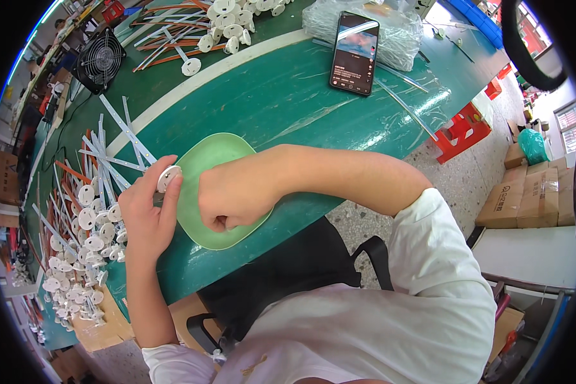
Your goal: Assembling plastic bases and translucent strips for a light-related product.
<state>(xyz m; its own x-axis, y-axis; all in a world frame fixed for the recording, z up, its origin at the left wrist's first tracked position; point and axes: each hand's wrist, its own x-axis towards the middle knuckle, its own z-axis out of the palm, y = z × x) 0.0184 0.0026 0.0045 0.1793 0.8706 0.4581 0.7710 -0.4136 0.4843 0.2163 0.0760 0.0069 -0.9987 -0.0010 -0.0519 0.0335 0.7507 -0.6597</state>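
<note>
My left hand pinches a white round disc with small slots between thumb and fingers, at the left edge of a light green plate. Behind that hand, a pale strip with small dots slants up and to the left; whether it joins the disc I cannot tell. My right hand is over the plate, its fingers curled down and closed. What those fingers hold, if anything, is hidden beneath the hand.
Left of me lies a heap of white discs with pale and orange strips. Another such pile sits at the back. A lit phone leans on a clear plastic bag. A fan stands far left; a red stool is at right.
</note>
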